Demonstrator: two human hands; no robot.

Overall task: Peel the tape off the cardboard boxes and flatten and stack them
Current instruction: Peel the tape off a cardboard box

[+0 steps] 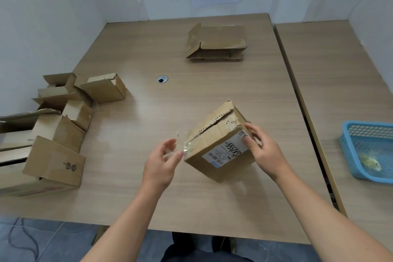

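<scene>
A small cardboard box [214,134] with a white shipping label sits tilted on the wooden table [148,112], its top seam torn open. My right hand [262,151] grips the box's right corner, thumb on the label. My left hand [162,160] pinches a strip of clear tape [182,147] that still clings to the box's left corner. A stack of flattened boxes [217,43] lies at the far side of the table.
Several unflattened cardboard boxes [53,125] crowd the table's left edge. A blue plastic basket [370,151] holding crumpled tape stands on the adjoining table at the right. A cable hole [162,79] lies mid-table. White walls with a paper sign close the back.
</scene>
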